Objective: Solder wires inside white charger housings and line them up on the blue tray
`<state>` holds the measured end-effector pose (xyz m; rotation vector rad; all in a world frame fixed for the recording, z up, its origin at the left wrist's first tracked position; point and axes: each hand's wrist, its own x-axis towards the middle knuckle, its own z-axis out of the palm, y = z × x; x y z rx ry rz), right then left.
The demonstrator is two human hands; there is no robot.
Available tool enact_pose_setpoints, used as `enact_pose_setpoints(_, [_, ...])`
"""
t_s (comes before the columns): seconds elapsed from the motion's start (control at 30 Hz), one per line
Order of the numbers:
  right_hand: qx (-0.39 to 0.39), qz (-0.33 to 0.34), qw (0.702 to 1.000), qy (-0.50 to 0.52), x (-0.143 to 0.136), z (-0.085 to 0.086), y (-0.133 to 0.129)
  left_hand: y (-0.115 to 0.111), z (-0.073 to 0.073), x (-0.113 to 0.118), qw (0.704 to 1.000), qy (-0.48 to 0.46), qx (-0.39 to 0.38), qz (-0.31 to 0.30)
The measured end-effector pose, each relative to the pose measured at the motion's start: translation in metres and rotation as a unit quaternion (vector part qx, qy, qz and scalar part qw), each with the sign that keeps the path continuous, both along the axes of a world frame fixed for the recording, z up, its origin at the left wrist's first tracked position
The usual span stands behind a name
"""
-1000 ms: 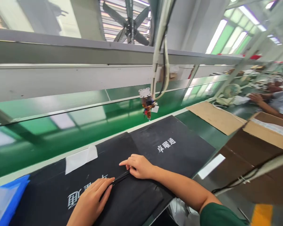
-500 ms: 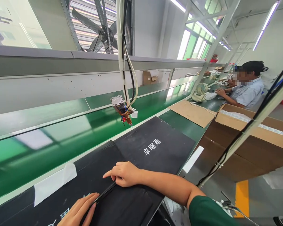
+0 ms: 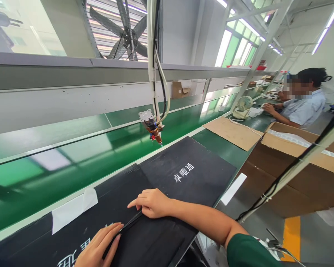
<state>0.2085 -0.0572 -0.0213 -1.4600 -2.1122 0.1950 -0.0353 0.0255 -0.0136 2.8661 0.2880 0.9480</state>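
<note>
Black sheets [image 3: 161, 237] with white printed characters lie along the near side of the bench. A thin raised edge of the front sheet runs between my two hands. At the lower left, my left hand [image 3: 100, 246] has that edge between its thumb and straight fingers. My right hand [image 3: 154, 204] rests farther along the same edge, index finger pointing left and the others curled onto the sheet. A white paper piece [image 3: 75, 209] lies on the black surface, left of my hands.
A green conveyor belt [image 3: 122, 148] runs behind the sheets. An orange-brown nozzle tool [image 3: 156, 133] hangs above it on cables. Cardboard [image 3: 232, 132], a small fan [image 3: 244, 104] and a large carton [image 3: 289, 178] are to the right. A person [image 3: 303, 104] sits beyond them.
The whole view has shifted slightly, so things appear a little farther right. Both my hands keep their places at the sheet's edge.
</note>
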Motion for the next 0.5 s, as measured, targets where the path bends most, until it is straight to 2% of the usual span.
enact_pose_setpoints(0.17, [0.017,-0.046,0.996,0.078,0.004,-0.001,-0.005,-0.010,0.003,0.003,0.998,0.016,-0.045,0.036])
enact_pose_setpoints(0.3, [-0.016,-0.084,0.989,0.117,0.007,0.000,0.005,-0.010,0.005,0.001,0.993,0.031,-0.085,0.076])
enact_pose_setpoints(0.4, [-0.015,-0.133,0.985,0.110,0.023,0.007,0.038,-0.010,0.006,0.000,0.988,0.031,-0.119,0.091])
enact_pose_setpoints(0.5, [0.015,-0.264,0.958,0.113,0.056,0.024,0.090,-0.011,0.004,0.000,0.984,0.022,-0.145,0.099])
